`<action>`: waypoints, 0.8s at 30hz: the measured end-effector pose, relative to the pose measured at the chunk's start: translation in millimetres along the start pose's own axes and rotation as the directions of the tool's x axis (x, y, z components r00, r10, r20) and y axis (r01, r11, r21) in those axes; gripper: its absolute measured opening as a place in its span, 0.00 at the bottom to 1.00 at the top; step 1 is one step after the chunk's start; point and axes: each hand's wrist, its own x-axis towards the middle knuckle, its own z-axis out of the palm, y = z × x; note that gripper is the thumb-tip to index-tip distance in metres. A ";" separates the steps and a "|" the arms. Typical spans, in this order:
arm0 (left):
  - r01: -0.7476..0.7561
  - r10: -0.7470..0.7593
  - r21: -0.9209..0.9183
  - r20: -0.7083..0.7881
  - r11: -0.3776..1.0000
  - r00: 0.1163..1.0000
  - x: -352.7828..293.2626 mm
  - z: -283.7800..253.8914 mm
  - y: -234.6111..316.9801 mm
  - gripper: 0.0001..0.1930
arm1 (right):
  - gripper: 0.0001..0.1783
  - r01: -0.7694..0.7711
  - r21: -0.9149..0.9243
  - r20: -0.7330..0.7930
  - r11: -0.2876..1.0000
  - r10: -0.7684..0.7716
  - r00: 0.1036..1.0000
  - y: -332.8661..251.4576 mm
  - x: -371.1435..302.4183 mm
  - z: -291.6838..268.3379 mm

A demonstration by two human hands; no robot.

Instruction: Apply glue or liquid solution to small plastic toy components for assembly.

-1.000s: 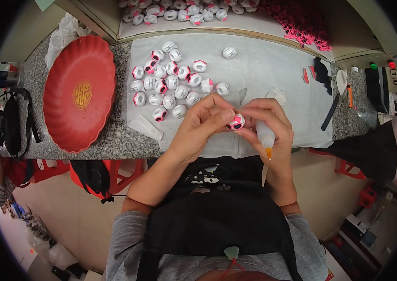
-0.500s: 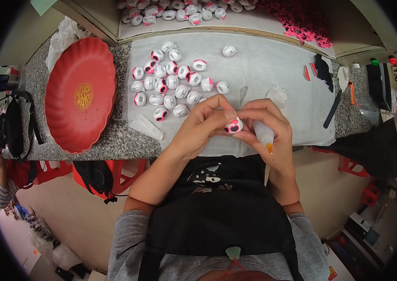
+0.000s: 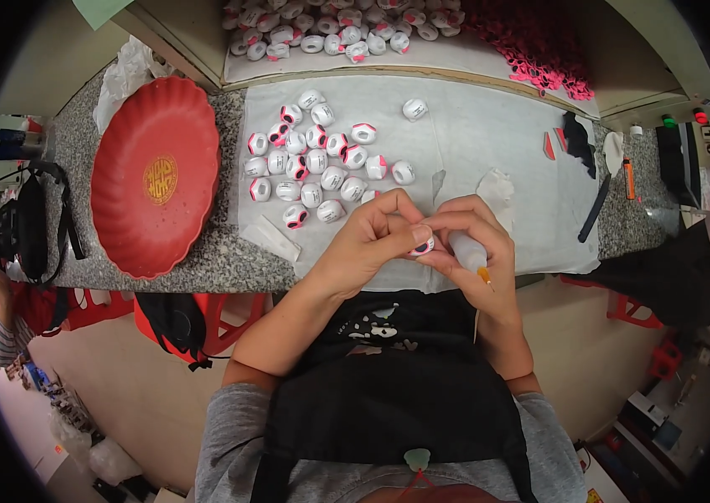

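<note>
Tip (image 3: 484, 274): orange, bare, aimed down beside the right hand's (image 3: 499, 256) palm; if that hand curls tighter, I judge it could prick skin.
Bottle (image 3: 466, 253): lodged in the right hand; I'd worry a harder squeeze pushes contents out. Long axis slants upper left to lower right, tip toward the apron (image 3: 397, 411).
Left hand (image 3: 363, 251): thumb and fingers pinching the bead (image 3: 426, 246).
Right hand: curled round the bottle, thumb and index also at the bead; doing both could loosen either hold.
Bead: between both hands, above the sheet's (image 3: 527, 142) near edge; being rounded, uneven pressure might pop it loose.
Dark patch (image 3: 421, 249): faces the apron; fingers hide too much for me to tell the bead's long axis.
</note>
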 end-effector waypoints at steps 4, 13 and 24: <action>0.029 -0.029 -0.003 -0.048 1.000 0.998 -3.2 8.2 5.8 0.06 | 0.15 -0.013 0.010 -0.019 1.000 0.013 1.000 -0.2 -1.9 1.5; -0.195 0.211 0.233 -0.044 0.953 0.977 -18.5 0.3 16.5 0.05 | 0.21 -0.001 0.145 -0.032 0.989 0.005 0.999 5.3 -3.4 5.9; -0.010 0.858 0.957 -0.254 0.289 0.446 -121.0 -91.6 120.2 0.06 | 0.17 -0.044 0.077 -0.448 0.996 0.074 0.891 50.9 10.4 -109.9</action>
